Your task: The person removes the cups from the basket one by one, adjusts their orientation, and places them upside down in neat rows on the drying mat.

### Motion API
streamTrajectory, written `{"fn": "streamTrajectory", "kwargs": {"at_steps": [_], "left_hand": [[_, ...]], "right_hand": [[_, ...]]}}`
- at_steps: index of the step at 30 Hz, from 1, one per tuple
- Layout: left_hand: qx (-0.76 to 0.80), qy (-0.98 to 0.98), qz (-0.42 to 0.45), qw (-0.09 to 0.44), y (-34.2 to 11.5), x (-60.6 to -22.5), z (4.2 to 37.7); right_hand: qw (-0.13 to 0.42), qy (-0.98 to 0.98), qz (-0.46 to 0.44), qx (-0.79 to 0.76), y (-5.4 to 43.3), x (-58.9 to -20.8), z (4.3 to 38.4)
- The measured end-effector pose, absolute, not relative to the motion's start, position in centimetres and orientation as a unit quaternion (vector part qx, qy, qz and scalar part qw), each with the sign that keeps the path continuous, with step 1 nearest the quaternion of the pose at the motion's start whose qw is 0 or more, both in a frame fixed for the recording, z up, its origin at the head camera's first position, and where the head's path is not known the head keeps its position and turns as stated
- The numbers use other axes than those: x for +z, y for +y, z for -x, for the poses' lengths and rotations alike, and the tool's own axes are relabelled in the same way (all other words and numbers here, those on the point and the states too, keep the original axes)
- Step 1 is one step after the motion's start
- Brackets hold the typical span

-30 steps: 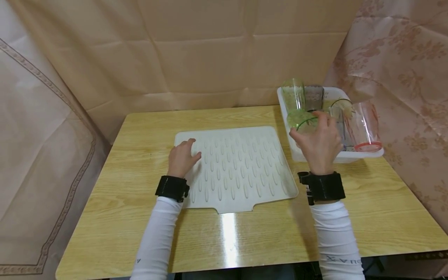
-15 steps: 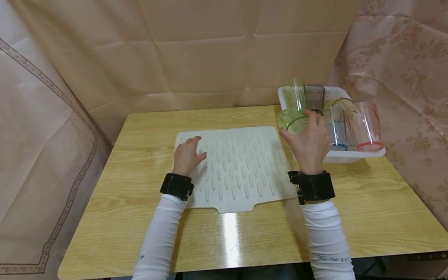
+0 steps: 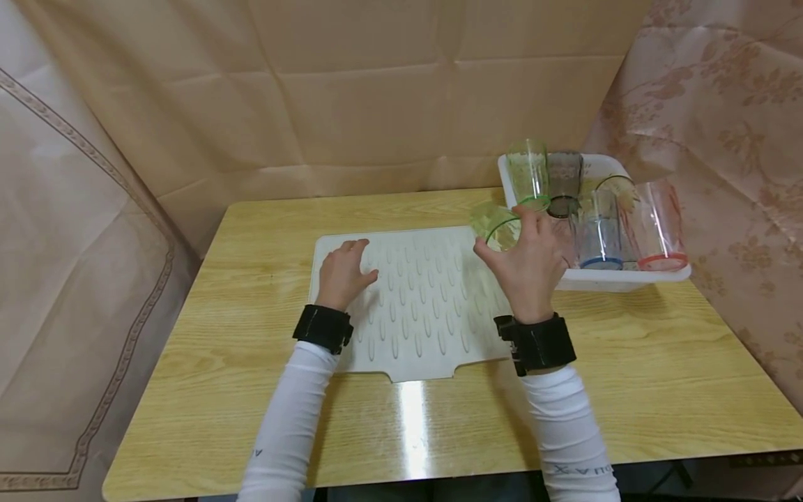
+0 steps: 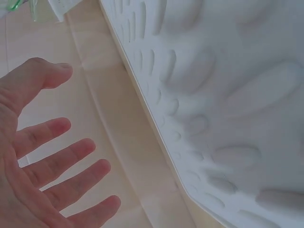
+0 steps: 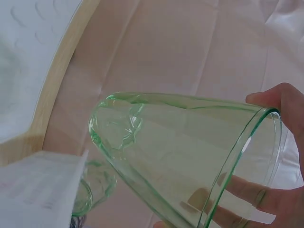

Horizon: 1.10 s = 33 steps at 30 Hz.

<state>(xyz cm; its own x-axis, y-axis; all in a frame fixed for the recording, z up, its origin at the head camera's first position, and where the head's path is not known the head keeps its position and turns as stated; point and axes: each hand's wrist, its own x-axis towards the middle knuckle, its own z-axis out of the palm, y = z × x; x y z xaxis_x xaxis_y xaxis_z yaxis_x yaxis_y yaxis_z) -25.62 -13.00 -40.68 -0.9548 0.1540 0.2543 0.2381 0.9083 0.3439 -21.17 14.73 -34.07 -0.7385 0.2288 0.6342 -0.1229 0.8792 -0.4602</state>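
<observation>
My right hand [image 3: 532, 261] holds a clear green drinking glass [image 3: 488, 222] in the air, between the tub's left side and the board's far right corner. In the right wrist view the glass [image 5: 166, 137] lies tilted, its rim towards the palm, with thumb and fingers around the rim end. My left hand [image 3: 343, 274] hovers over the left part of a white board with oval bumps [image 3: 420, 366]. Its fingers [image 4: 71, 156] are spread and loosely bent, with nothing between them.
A white tub [image 3: 627, 280] stands at the table's right back. In it are several tinted glasses, among them a green one [image 3: 528, 171], a grey one [image 3: 564, 174], a blue-based one [image 3: 600, 233] and a red-based one [image 3: 661, 226]. Cloth [image 3: 401, 104] hangs behind the wooden table [image 3: 251, 293].
My right hand has carried the green glass left, out over the tub's left edge towards the board. The left hand has drifted slightly right over the board.
</observation>
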Motion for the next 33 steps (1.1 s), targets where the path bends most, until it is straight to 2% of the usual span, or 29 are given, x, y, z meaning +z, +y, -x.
{"fn": "streamTrajectory", "kwargs": {"at_steps": [9, 19, 33], "left_hand": [[-0.186, -0.968, 0.120, 0.116, -11.9, -39.9, 25.8], [-0.199, -0.955, 0.202, 0.088, -10.4, -39.4, 26.5], [-0.248, -0.919, 0.288, 0.108, -9.6, -39.2, 27.2]], "right_hand": [[0.343, -0.901, 0.018, 0.267, 12.8, -34.3, 20.4], [0.318, -0.907, 0.007, 0.277, 11.9, -33.7, 19.4], [0.309, -0.914, -0.034, 0.260, 9.6, -34.3, 18.1]]}}
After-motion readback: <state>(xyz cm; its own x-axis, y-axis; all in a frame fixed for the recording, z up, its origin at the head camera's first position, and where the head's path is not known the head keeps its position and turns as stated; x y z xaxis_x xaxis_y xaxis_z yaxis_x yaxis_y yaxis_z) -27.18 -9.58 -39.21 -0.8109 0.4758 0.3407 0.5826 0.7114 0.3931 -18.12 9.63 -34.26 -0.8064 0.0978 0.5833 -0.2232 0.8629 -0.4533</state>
